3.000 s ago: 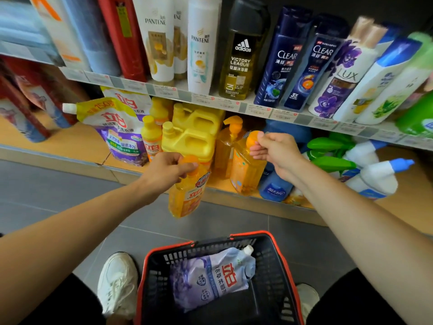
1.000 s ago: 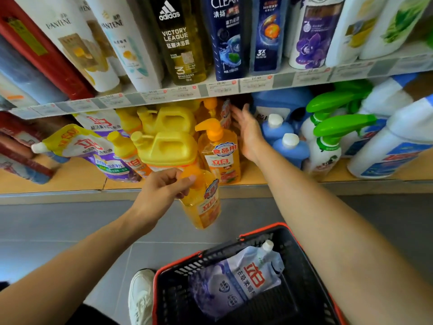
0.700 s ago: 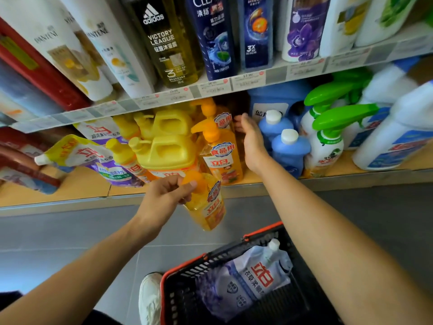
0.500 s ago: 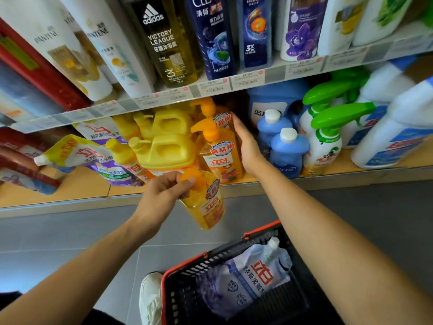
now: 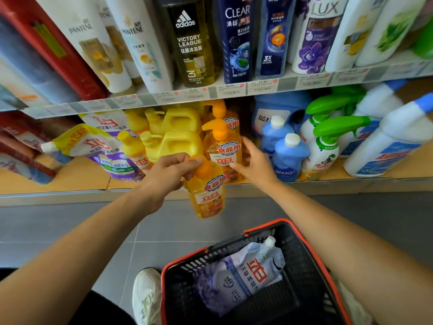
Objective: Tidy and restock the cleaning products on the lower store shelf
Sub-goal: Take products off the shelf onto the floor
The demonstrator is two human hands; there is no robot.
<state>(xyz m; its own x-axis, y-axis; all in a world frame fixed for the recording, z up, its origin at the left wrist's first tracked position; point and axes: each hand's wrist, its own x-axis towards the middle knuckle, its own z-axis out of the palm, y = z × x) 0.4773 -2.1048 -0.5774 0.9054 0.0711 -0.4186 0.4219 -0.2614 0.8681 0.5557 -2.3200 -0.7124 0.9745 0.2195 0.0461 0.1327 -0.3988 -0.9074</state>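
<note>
My left hand [image 5: 167,177] grips the orange pump top of a yellow dish-soap bottle [image 5: 207,197], which hangs in front of the lower shelf's edge [image 5: 70,197]. My right hand [image 5: 254,164] lies with relaxed fingers against the right side of a second pump bottle [image 5: 223,151] standing on the shelf. A third pump bottle [image 5: 220,113] stands behind that one. Yellow jugs [image 5: 178,141] and a small yellow bottle [image 5: 134,150] stand to their left.
A purple-and-yellow refill pouch [image 5: 93,148] leans at the shelf's left. Blue bottles [image 5: 289,156], green-trigger sprayers [image 5: 324,148] and white bottles [image 5: 393,141] fill the right. A black basket with a red rim [image 5: 314,249] on the floor holds a lavender pouch [image 5: 248,275]. My shoe [image 5: 146,294] is beside it.
My right hand has drawn back from deeper in the shelf to the side of the front standing pump bottle. My left hand holds the hanging bottle a little closer to the shelf.
</note>
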